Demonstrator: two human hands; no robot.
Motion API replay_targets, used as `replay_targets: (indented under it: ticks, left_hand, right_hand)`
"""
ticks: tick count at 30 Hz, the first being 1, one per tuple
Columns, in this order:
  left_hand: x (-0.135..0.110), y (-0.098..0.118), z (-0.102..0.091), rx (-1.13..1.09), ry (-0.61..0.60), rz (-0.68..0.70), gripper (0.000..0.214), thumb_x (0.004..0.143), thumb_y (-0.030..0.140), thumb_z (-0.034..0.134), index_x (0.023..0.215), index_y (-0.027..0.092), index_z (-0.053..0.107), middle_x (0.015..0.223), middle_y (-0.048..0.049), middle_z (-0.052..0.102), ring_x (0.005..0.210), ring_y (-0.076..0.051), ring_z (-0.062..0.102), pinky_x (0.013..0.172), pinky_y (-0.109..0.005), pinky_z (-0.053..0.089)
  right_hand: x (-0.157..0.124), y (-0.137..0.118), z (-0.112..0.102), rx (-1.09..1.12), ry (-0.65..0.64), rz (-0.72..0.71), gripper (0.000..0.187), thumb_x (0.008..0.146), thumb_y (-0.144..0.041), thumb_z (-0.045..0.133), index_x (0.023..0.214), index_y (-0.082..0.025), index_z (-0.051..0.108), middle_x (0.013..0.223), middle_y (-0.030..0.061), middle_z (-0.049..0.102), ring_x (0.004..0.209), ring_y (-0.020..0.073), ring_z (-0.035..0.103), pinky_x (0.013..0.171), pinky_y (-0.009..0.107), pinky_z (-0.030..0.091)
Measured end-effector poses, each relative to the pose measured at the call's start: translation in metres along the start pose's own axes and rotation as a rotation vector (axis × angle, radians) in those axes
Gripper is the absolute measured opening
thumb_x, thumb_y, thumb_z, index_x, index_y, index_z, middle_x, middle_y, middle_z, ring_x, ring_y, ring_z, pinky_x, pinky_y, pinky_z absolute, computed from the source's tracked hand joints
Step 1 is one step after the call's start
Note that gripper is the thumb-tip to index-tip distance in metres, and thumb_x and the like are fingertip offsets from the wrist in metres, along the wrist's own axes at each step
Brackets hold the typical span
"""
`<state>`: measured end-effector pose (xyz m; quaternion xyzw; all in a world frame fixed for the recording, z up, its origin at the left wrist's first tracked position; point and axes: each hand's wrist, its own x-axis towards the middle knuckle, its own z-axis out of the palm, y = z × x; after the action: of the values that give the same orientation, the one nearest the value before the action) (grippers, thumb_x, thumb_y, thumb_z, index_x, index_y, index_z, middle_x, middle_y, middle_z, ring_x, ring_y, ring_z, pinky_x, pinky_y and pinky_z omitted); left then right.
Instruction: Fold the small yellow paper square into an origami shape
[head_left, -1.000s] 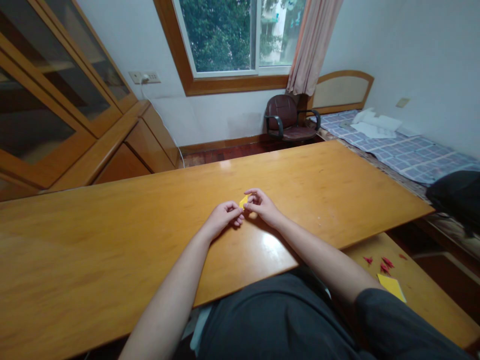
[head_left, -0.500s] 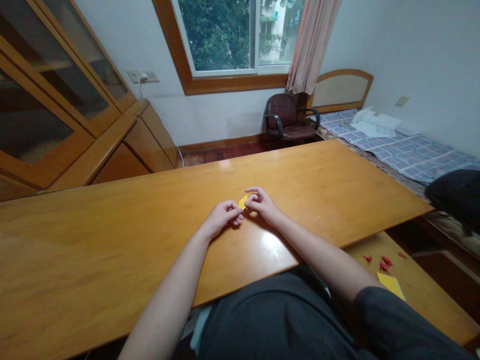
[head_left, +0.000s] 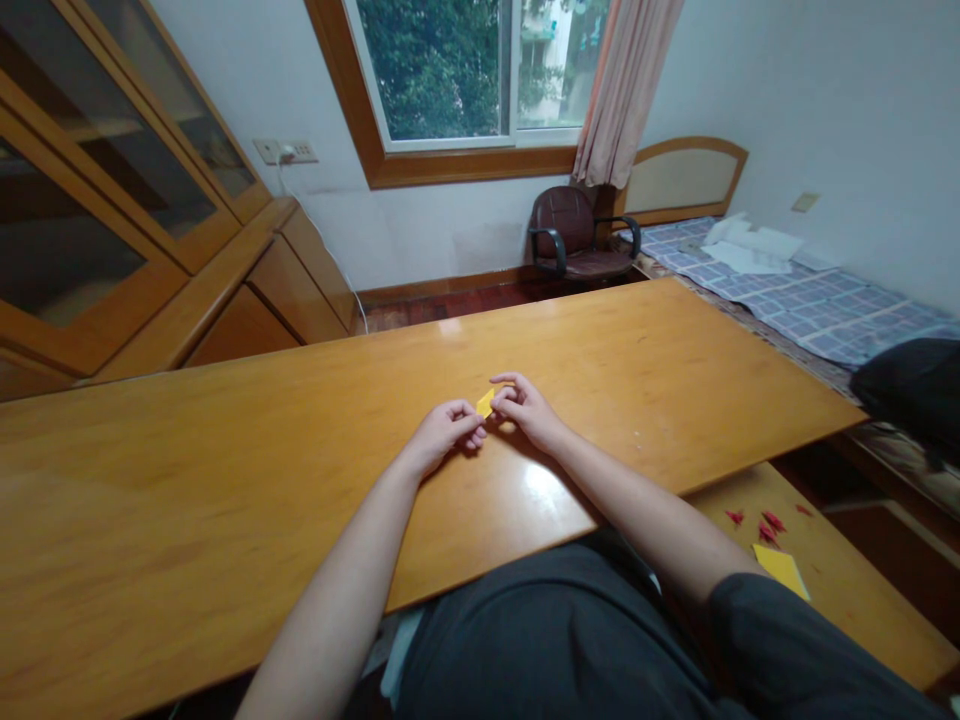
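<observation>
A small piece of folded yellow paper (head_left: 485,404) is held up between my two hands, just above the wooden table (head_left: 300,480). My left hand (head_left: 448,430) pinches its lower left edge between thumb and forefinger. On the other side, my right hand (head_left: 521,408) grips the right edge with the thumb and a finger, its forefinger raised and curved over. Parts of the paper are hidden by my fingertips, so its full shape cannot be made out.
At the lower right, a lower wooden surface (head_left: 847,600) bears several small red folded-paper pieces (head_left: 772,522) and a stack of yellow paper (head_left: 781,570). Beyond the table stand a brown armchair (head_left: 566,225) and a bed (head_left: 810,290). A glass-doored cabinet (head_left: 172,260) is at left.
</observation>
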<state>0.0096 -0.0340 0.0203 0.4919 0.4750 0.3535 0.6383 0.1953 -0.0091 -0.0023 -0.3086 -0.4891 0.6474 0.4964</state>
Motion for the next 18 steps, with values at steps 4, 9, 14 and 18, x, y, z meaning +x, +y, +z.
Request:
replay_targets:
  ticks: [4, 9, 14, 18]
  left_hand:
    - [0.0007, -0.0005, -0.0006, -0.015, 0.004, 0.010, 0.042, 0.067, 0.047, 0.082, 0.074, 0.014, 0.056, 0.066, -0.0032, 0.069, 0.051, -0.011, 0.062, 0.051, -0.021, 0.048]
    - [0.0010, -0.0006, -0.0007, -0.004, 0.002, 0.016, 0.044, 0.067, 0.049, 0.082, 0.075, 0.014, 0.057, 0.066, -0.0039, 0.070, 0.052, -0.011, 0.063, 0.051, -0.021, 0.048]
    - [0.0011, -0.0012, -0.0005, 0.017, -0.008, 0.013, 0.043, 0.068, 0.050, 0.081, 0.075, 0.014, 0.057, 0.067, -0.0041, 0.070, 0.053, -0.011, 0.063, 0.052, -0.021, 0.049]
    - [0.0016, -0.0012, -0.0001, 0.021, -0.012, 0.008, 0.044, 0.069, 0.050, 0.081, 0.076, 0.015, 0.056, 0.067, -0.0035, 0.069, 0.053, -0.011, 0.063, 0.052, -0.021, 0.049]
  right_hand:
    - [0.0002, -0.0008, 0.0009, -0.020, -0.027, -0.005, 0.043, 0.077, -0.033, 0.076, 0.112, -0.022, 0.054, 0.073, -0.0059, 0.064, 0.066, 0.0108, 0.060, 0.070, 0.027, 0.049]
    - [0.0002, -0.0004, 0.0022, -0.045, -0.061, 0.000, 0.051, 0.072, -0.030, 0.080, 0.115, -0.023, 0.053, 0.073, -0.0067, 0.062, 0.066, 0.0113, 0.060, 0.070, 0.028, 0.048]
    - [0.0008, 0.0012, 0.0017, -0.055, -0.035, -0.015, 0.048, 0.072, -0.029, 0.080, 0.112, -0.023, 0.054, 0.070, -0.0074, 0.061, 0.065, 0.0115, 0.060, 0.070, 0.028, 0.047]
    - [0.0011, 0.0031, 0.0016, -0.043, -0.014, -0.026, 0.047, 0.072, -0.029, 0.080, 0.111, -0.023, 0.055, 0.070, -0.0081, 0.061, 0.065, 0.0109, 0.059, 0.070, 0.027, 0.046]
